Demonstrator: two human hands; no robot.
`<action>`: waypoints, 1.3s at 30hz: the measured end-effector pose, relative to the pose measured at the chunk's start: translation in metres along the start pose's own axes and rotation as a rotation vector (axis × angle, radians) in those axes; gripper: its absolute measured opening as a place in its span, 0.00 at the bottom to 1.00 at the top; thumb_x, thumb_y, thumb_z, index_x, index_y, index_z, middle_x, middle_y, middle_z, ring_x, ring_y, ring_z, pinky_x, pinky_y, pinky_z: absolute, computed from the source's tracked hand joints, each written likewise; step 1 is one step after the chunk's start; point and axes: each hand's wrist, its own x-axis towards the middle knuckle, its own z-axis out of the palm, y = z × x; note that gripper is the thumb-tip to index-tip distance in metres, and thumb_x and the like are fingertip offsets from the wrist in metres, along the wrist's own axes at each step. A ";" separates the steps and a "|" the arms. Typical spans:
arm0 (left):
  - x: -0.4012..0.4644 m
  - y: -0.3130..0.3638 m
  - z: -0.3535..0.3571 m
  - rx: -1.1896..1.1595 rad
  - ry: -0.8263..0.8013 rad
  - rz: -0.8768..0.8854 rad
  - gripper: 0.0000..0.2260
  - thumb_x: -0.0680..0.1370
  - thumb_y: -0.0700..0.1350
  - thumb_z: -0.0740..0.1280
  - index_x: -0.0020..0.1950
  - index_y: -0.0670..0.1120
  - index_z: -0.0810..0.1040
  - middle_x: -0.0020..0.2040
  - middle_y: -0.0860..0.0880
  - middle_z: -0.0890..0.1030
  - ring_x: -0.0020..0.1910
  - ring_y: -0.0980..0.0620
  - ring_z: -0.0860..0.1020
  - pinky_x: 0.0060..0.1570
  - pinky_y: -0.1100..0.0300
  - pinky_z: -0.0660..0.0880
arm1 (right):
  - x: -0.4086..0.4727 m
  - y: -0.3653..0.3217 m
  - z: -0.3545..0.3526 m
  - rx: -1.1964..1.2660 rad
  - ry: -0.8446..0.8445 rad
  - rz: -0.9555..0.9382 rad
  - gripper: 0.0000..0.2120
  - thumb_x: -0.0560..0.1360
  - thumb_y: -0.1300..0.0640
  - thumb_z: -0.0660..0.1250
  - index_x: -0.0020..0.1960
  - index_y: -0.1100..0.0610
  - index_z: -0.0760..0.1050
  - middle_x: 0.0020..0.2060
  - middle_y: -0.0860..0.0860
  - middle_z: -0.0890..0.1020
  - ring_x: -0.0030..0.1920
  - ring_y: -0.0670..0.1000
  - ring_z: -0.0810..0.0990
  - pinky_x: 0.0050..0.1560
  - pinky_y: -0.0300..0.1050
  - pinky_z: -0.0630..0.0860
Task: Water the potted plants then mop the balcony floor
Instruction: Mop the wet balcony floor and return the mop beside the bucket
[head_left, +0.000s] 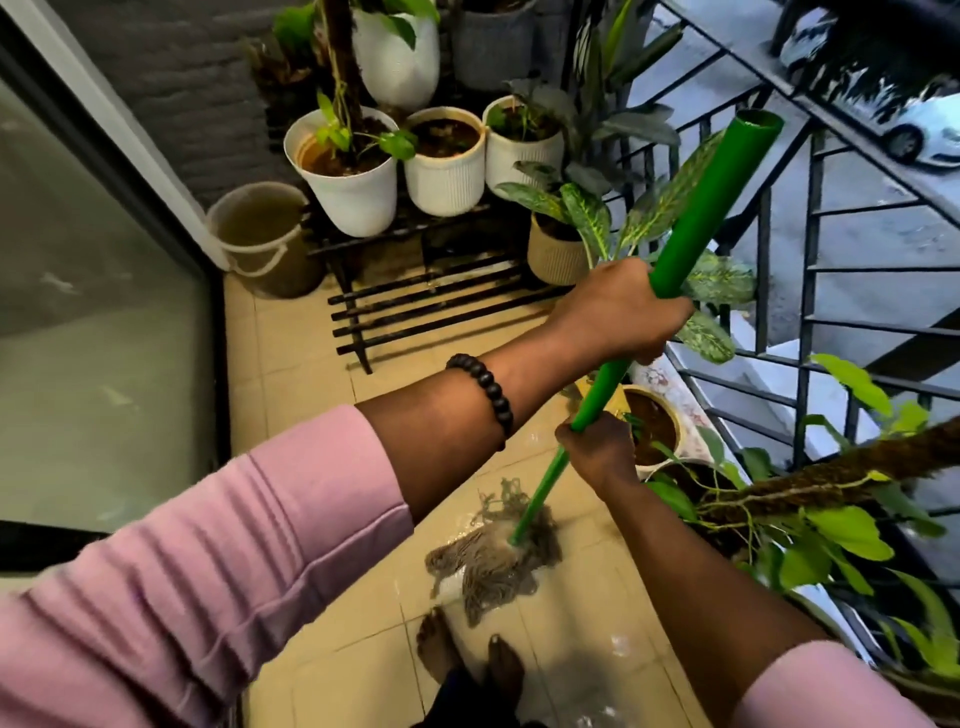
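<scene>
**Mopping the Wet Floor**

Head view: mopping under way. Left hand wrapped tight round the green handle, high up. Right hand wrapped round the same handle lower down. Mop head flat on the tiled floor, just in front of two bare feet. Shiny wet patches on the tiles round the mop.

White pots up on a dark rack at the far end. Bucket of muddy water beside the rack, by the glass door. More pots along the railing on the right, one brown pot very near the right hand.

What could go wrong, as a guess:
- Slipping: bare feet on wet tiles.
- Knocking the brown pot or its leaves: handle swinging too far right.
- Tipping the bucket: mop pushed too far forward.
- Top of the handle hitting the big spotted leaves close behind it.
</scene>
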 end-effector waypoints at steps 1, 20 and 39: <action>-0.001 0.004 0.002 -0.032 -0.017 0.013 0.15 0.77 0.48 0.66 0.31 0.47 0.75 0.26 0.51 0.81 0.24 0.60 0.79 0.25 0.70 0.71 | 0.001 0.005 -0.007 -0.009 0.030 -0.008 0.15 0.71 0.53 0.70 0.50 0.65 0.79 0.46 0.63 0.83 0.47 0.62 0.82 0.41 0.45 0.72; -0.044 0.025 0.057 -0.115 -0.084 0.028 0.12 0.77 0.47 0.68 0.35 0.47 0.74 0.36 0.45 0.86 0.38 0.49 0.87 0.47 0.49 0.85 | -0.048 0.070 -0.050 -0.021 0.109 -0.047 0.14 0.70 0.59 0.71 0.50 0.68 0.79 0.45 0.67 0.82 0.47 0.64 0.82 0.42 0.49 0.75; -0.074 0.010 0.090 0.014 -0.100 0.218 0.17 0.80 0.45 0.65 0.37 0.34 0.76 0.34 0.37 0.79 0.35 0.40 0.78 0.36 0.46 0.76 | -0.020 0.097 -0.066 -0.082 -0.024 -0.048 0.10 0.68 0.58 0.65 0.30 0.56 0.69 0.34 0.59 0.80 0.36 0.58 0.78 0.34 0.48 0.69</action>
